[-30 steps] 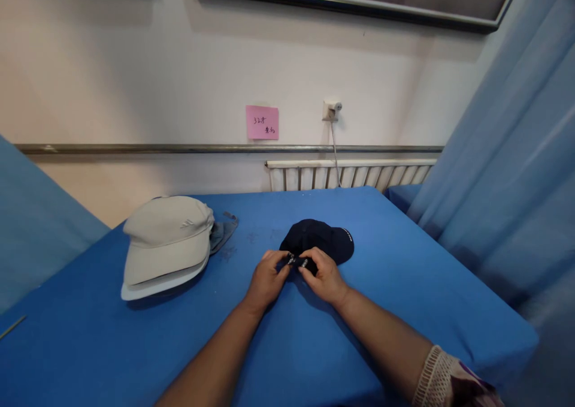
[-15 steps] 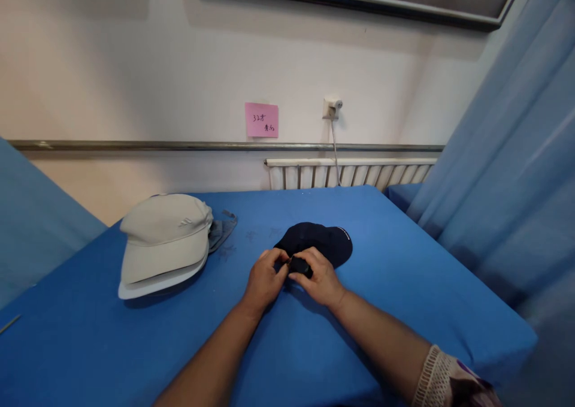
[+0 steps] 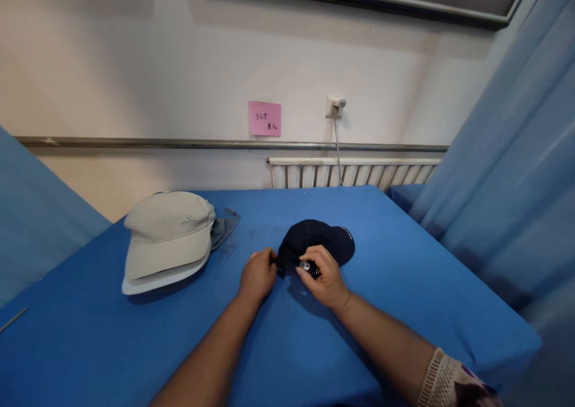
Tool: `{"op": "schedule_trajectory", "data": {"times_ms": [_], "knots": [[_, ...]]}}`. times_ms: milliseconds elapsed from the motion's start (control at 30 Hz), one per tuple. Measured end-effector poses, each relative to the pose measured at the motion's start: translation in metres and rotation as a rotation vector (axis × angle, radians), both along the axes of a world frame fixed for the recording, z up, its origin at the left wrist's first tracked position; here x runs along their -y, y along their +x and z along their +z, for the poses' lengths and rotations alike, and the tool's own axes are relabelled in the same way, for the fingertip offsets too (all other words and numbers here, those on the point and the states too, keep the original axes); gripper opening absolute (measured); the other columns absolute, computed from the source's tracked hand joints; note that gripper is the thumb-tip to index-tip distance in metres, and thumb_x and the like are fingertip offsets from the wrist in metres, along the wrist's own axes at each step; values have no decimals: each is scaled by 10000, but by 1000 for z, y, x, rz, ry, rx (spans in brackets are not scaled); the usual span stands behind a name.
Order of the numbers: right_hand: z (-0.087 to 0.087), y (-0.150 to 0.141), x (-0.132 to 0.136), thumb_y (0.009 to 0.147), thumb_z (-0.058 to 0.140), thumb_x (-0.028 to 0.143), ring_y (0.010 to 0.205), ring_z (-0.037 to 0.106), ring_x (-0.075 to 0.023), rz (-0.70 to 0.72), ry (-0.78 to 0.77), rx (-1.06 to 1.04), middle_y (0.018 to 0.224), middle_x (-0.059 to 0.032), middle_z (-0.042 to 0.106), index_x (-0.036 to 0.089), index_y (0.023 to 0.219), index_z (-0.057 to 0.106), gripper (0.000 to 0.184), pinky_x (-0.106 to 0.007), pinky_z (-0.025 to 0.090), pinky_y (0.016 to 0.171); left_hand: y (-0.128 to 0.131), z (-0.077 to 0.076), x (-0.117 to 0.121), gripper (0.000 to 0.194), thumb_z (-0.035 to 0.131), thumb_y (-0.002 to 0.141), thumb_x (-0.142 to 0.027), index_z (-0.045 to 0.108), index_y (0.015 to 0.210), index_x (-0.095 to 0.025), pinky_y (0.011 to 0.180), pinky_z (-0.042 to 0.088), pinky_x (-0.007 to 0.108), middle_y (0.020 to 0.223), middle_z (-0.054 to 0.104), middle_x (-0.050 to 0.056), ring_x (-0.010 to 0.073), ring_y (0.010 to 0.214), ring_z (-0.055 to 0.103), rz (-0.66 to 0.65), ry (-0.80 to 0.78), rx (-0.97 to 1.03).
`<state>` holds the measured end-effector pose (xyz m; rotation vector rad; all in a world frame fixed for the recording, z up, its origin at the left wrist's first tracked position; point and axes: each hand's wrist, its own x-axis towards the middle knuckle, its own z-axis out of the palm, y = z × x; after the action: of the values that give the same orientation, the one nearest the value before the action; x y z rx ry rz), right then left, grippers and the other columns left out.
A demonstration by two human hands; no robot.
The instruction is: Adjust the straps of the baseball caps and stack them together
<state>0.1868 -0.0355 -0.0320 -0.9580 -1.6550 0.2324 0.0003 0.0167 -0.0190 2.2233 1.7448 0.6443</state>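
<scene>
Navy cap (image 3: 309,232); left hand (image 3: 257,277), at its left, pinches dark strap (image 3: 280,270); right hand (image 3: 326,280), cap's near side, grips small black piece (image 3: 310,267).

A pale wall (image 3: 135,65) carries a dark-edged frame (image 3: 359,2) at the top, a pink note (image 3: 265,119) with handwriting, and a socket (image 3: 333,107) with a cord (image 3: 338,146) hanging down. A metal rail (image 3: 179,144) runs across, above a white radiator (image 3: 354,173). Blue curtains (image 3: 507,155) flank the blue-covered desk (image 3: 431,269); soft shadows shade the wall.
</scene>
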Motion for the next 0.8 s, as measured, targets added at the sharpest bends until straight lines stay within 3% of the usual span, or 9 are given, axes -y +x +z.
{"op": "schedule_trajectory", "data": {"times_ms": [100,200,300,367,433,533,667,733,800], "knots": [[1,3,2,838,648,275,1016,592,-230,29,-7,30,1070,-89,614,232,1111,612,279,-397,493,888,-12,0,-10,352,464,723,-31,613,1015,-162,913,440,392,1068,678,123,281,1045,589,141,48,39],[1,14,-3,852,627,335,1134,560,-250,55,-11,45,1186,-101,604,234,1223,567,389,-437,452,985,-14,2,-12,425,465,653,-2,619,1012,-170,1032,387,409,1211,644,107,280,1176,527,136,169,151],[-3,40,-20,890,535,351,1209,516,-258,-244,-45,-138,1234,-122,586,202,1203,571,348,-463,379,1062,-12,2,-10,377,481,671,-40,627,987,-186,1046,388,437,1222,649,97,286,1190,522,140,229,267],[-9,65,-37,865,539,375,1252,479,-288,-484,-266,-260,1268,-169,564,151,1193,576,399,-470,331,1091,-11,3,-10,330,483,692,-67,636,956,-193,1043,393,449,1199,666,96,289,1183,534,151,236,328],[-16,90,-53,804,600,387,1306,432,-320,-570,-613,-403,1315,-198,541,133,1181,587,454,-470,290,1109,-12,2,-12,284,484,708,-89,643,917,-198,1040,397,453,1179,683,95,288,1174,552,166,206,392],[-26,114,-66,755,656,389,1184,550,-335,-510,-762,-491,1132,-198,654,133,1048,646,389,-451,405,1000,-12,0,-15,245,493,715,-115,649,880,-206,1038,399,464,1167,697,87,283,1151,583,177,158,465],[-32,114,-64,735,699,400,786,680,-262,-256,-870,-615,781,-129,709,153,754,674,248,-340,521,657,-14,-4,-18,217,513,723,-137,655,869,-212,1037,402,467,1149,703,80,277,1143,595,180,174,523],[-31,108,-60,736,716,396,650,666,-224,-112,-905,-701,732,-118,706,148,726,674,252,-307,508,543,-16,-3,-19,195,528,733,-148,653,869,-211,1038,404,466,1144,699,81,277,1150,589,191,220,544],[-28,102,-58,763,704,354,636,668,-194,-2,-893,-811,766,-103,720,154,766,679,201,-288,529,538,-19,1,-19,205,541,740,-149,647,906,-205,1043,402,466,1187,672,92,276,1171,573,232,324,556]]}}
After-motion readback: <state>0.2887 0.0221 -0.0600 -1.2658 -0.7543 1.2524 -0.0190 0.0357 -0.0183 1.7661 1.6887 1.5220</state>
